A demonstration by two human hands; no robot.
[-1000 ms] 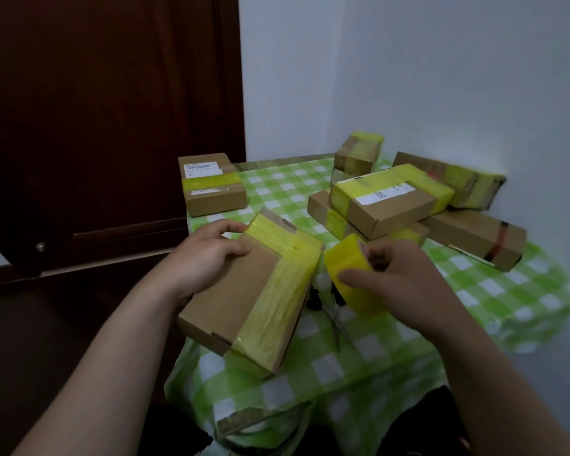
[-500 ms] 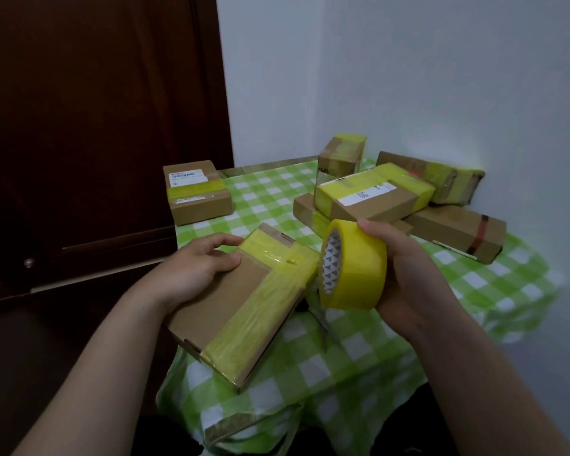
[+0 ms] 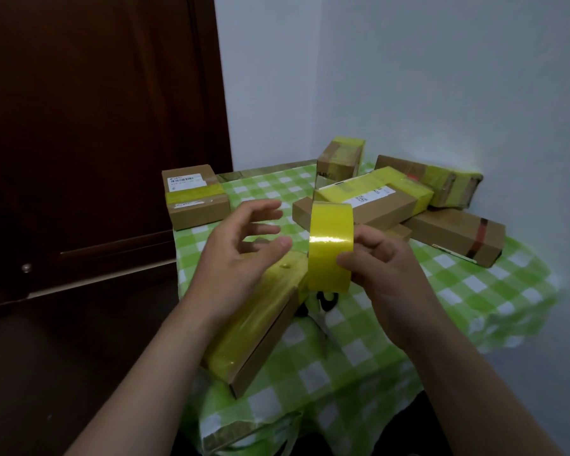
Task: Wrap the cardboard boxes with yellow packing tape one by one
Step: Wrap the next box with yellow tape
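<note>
Your R hand [image 3: 387, 271] grips the yellow tape roll [image 3: 331, 245], thumb & fingers curled round its rim. L hand [image 3: 241, 255] is just left of the roll, fingers spread, holding nothing. Half-taped box [image 3: 254, 324] lies under the L hand; scissors [image 3: 323, 299] directly below the roll.

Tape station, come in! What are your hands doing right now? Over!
Right hand grips tape roll. Left hand open over box, partly taped. Scissors lie beneath roll.
</note>
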